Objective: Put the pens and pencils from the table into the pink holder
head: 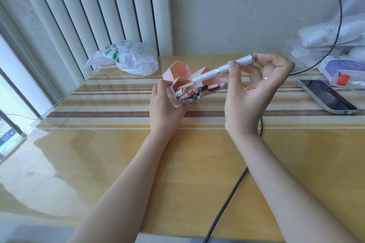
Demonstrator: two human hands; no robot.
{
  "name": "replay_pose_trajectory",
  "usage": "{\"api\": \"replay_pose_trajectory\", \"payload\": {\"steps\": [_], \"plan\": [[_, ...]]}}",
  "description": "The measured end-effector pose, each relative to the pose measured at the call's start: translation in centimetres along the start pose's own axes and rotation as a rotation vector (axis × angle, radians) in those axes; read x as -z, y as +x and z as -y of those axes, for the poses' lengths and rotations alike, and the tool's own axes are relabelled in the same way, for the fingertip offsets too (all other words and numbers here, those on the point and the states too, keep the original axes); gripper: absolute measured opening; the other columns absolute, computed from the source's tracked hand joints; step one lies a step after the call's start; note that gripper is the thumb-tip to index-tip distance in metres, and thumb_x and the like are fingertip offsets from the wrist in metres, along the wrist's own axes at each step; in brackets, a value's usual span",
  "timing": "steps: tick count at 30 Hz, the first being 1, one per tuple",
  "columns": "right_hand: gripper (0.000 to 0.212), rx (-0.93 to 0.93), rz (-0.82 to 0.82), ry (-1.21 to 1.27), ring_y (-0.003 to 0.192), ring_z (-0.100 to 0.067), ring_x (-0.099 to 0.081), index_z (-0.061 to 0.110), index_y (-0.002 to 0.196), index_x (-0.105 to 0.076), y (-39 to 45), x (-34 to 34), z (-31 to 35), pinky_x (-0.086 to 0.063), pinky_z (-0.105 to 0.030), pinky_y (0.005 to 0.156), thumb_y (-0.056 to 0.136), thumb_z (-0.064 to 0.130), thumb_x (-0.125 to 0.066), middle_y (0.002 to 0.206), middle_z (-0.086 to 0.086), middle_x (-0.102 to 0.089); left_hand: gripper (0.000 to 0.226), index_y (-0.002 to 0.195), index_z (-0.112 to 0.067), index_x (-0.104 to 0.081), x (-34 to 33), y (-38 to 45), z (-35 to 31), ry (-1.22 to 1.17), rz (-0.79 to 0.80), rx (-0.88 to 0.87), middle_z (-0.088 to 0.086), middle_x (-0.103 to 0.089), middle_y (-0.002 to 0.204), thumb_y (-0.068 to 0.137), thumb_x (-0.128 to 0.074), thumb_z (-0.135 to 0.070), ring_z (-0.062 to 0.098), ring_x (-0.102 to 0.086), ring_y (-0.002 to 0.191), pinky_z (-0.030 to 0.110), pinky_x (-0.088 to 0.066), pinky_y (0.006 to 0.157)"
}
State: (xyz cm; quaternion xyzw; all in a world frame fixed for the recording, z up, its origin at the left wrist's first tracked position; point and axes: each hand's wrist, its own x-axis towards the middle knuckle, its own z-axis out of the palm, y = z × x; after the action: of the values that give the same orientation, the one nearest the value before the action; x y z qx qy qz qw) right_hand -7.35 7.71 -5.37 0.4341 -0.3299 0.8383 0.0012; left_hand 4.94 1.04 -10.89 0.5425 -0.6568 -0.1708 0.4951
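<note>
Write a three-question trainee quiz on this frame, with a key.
1. True or false: the right hand pinches a silver pen.
2. Which hand grips the pink holder? A left hand B right hand C neither
3. Fill in: a dark ___ lies on the table at far right.

Key: 1 true; 2 A; 3 phone.

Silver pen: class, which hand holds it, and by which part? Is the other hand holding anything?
The right hand pinches the silver pen by its upper, capped end. The left hand grips the pink holder by its near left side.
</note>
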Motion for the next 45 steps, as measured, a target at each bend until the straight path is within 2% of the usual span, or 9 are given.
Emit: {"api": "replay_pose_trajectory", "payload": {"steps": [5, 8, 12, 16, 21, 26, 30, 36, 45], "plan": [[0.032, -0.001, 0.087, -0.084, 0.083, -0.001, -0.059, 0.015, 0.097, -0.045, -0.4, -0.2, -0.4, -0.049, -0.008, 0.072, 0.085, -0.008, -0.064, 0.095, 0.012, -0.050, 0.053, 0.115, -0.019, -0.045, -0.1, 0.0, 0.0, 0.027, 0.010, -0.027, -0.006, -0.047, 0.112, 0.068, -0.065, -0.007, 0.019, -0.049, 0.101, 0.026, -0.034, 0.074], [0.010, 0.078, 0.293, -0.291, 0.079, 0.002, -0.061, 0.001, 0.086, -0.058, -0.9, -0.2, -1.7, -0.056, -0.024, 0.070, 0.084, -0.002, -0.067, 0.085, 0.007, -0.061, 0.052, 0.114, -0.019, -0.045, -0.2, -0.1, 0.0, 0.050, -0.001, -0.050, -0.008, -0.045, 0.108, 0.068, -0.065, -0.007, 0.020, -0.049, 0.101, 0.025, -0.032, 0.073], [0.011, 0.216, 0.546, -0.644, 0.082, -0.021, -0.061, 0.011, 0.073, -0.064, -1.8, -0.5, -3.6, -0.048, -0.043, 0.079, 0.083, 0.017, -0.065, 0.075, 0.005, -0.068, 0.042, 0.105, -0.017, -0.045, -0.1, -0.1, -0.1, 0.019, -0.013, -0.057, -0.005, -0.047, 0.100, 0.069, -0.065, -0.009, 0.022, -0.052, 0.092, 0.030, -0.037, 0.068], [0.031, 0.217, 0.521, -0.756, 0.103, -0.026, -0.056, 0.014, 0.074, -0.069, -1.6, -0.2, -3.9, -0.040, -0.042, 0.088, 0.089, 0.034, -0.050, 0.109, 0.001, -0.070, 0.043, 0.106, -0.017, -0.045, -0.1, -0.1, -0.2, -0.002, -0.008, -0.043, -0.004, -0.048, 0.102, 0.068, -0.063, -0.008, 0.019, -0.049, 0.090, 0.028, -0.034, 0.068], [0.034, 0.078, 0.285, -0.568, 0.118, -0.022, -0.052, 0.013, 0.111, -0.066, -0.5, 0.0, -3.8, -0.040, -0.040, 0.100, 0.097, 0.028, -0.040, 0.125, -0.005, -0.060, 0.035, 0.090, -0.019, -0.046, 0.1, 0.0, -0.1, -0.127, -0.007, -0.005, -0.003, -0.060, 0.091, 0.065, -0.070, -0.019, 0.016, -0.057, 0.084, 0.035, -0.050, 0.068], [0.034, -0.548, 0.127, -0.314, 0.101, -0.003, -0.050, 0.016, 0.129, -0.050, 1.0, 0.7, -3.7, -0.036, 0.003, 0.073, 0.104, 0.029, -0.030, 0.113, 0.015, -0.055, 0.037, 0.100, -0.013, -0.061, 0.4, -0.4, -1.0, -0.413, 0.101, 0.048, -0.006, -0.068, 0.091, 0.066, -0.072, -0.018, -0.003, -0.064, 0.080, 0.014, -0.051, 0.064], [0.033, -0.708, 0.278, -0.324, 0.101, -0.016, -0.059, 0.026, 0.118, -0.053, 0.5, 0.8, -4.6, -0.048, -0.030, 0.085, 0.103, 0.040, -0.028, 0.104, 0.009, -0.061, 0.032, 0.102, -0.009, -0.062, 0.5, -0.5, -1.2, -0.488, 0.129, 0.071, 0.000, -0.069, 0.090, 0.071, -0.069, -0.008, 0.005, -0.068, 0.072, 0.025, -0.053, 0.054], [0.021, -0.777, 0.494, -0.544, 0.061, -0.017, -0.043, 0.013, 0.090, -0.050, 0.6, 1.2, -4.8, -0.029, -0.029, 0.052, 0.098, 0.024, -0.034, 0.074, -0.002, -0.050, 0.039, 0.096, -0.015, -0.059, 0.4, 0.4, 0.1, -0.299, 0.273, 0.155, -0.005, -0.069, 0.086, 0.058, -0.062, -0.023, 0.014, -0.065, 0.076, 0.042, -0.055, 0.072], [0.020, -0.765, 0.515, -0.655, 0.062, -0.013, -0.046, 0.014, 0.096, -0.052, 0.5, 1.4, -5.1, -0.032, -0.030, 0.052, 0.097, 0.024, -0.034, 0.081, -0.003, -0.055, 0.046, 0.102, -0.009, -0.055, 0.0, 0.2, 0.1, -0.230, 0.298, 0.108, 0.007, -0.066, 0.094, 0.060, -0.057, -0.027, 0.029, -0.059, 0.083, 0.042, -0.050, 0.069]]}}
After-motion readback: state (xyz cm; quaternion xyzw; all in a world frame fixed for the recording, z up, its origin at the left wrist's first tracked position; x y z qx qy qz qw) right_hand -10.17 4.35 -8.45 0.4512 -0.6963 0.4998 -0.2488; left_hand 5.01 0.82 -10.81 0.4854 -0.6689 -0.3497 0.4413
